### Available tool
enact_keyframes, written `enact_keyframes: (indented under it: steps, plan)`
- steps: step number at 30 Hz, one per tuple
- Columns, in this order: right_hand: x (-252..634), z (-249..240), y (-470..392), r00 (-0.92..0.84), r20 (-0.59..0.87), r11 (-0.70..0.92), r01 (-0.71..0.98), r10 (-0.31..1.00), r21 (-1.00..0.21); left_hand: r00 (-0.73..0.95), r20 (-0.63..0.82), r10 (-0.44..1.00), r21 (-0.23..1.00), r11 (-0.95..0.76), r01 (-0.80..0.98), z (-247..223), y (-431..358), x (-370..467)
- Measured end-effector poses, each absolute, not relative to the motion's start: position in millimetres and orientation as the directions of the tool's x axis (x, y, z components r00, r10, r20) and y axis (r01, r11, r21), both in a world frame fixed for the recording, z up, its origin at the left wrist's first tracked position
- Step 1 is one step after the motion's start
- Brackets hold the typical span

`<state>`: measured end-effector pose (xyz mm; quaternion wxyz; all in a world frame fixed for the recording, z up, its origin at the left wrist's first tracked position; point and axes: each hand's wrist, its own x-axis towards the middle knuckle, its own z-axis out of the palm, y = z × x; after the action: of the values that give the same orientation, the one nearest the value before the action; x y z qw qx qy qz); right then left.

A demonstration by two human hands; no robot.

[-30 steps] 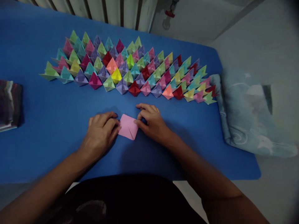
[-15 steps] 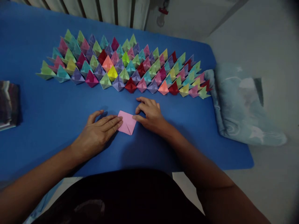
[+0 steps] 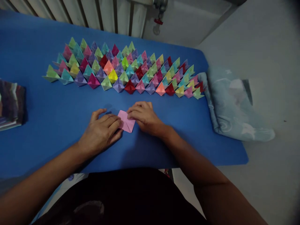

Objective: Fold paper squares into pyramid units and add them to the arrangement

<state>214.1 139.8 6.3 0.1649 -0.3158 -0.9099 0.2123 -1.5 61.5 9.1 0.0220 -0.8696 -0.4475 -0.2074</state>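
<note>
A small pink square of folded paper [image 3: 127, 123] lies flat on the blue table, with creases meeting near its middle. My left hand [image 3: 100, 129] holds the paper down at its left edge, fingers close together and the index finger raised apart. From the other side, my right hand [image 3: 144, 115] presses its bent fingers on the upper right corner, covering it. Whether a flap is pinched beneath those fingers is hidden. Beyond both hands stand rows of colourful folded paper boats [image 3: 118, 84], in green, purple, red, pink, yellow and turquoise.
A folded grey-blue blanket [image 3: 225, 103] with pale patterns lies at the table's right end. At the left edge sits a dark stacked bundle [image 3: 12, 104]. A white radiator [image 3: 105, 15] and a valve with a red handle [image 3: 158, 21] are behind the blue table [image 3: 58, 125].
My right hand has moved left onto the paper's upper right corner, its fingers drawing closer together. My left hand stays on the left edge. The whole view has shifted slightly.
</note>
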Motion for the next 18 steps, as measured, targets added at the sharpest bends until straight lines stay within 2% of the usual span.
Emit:
enact_keyframes:
  steps: [3, 6, 10, 18]
  plan:
    - [215, 3, 139, -0.804, 0.146, 0.747, 0.445, 0.576, -0.494, 0.497, 0.395, 0.773, 0.162, -0.591, 0.790, 6, 62, -2]
    - [217, 3, 138, -0.809, 0.172, 0.751, 0.413, 0.562, -0.515, 0.476, 0.422, 0.772, 0.173, -0.584, 0.793, 4, 62, -2]
    - [214, 5, 135, -0.783, 0.167, 0.716, 0.429, 0.598, -0.552, 0.457, 0.442, 0.772, 0.211, -0.584, 0.783, 2, 63, -3]
    - [203, 0, 131, -0.732, 0.157, 0.683, 0.506, 0.663, -0.526, 0.418, 0.480, 0.772, 0.217, -0.566, 0.796, -2, 65, -3]
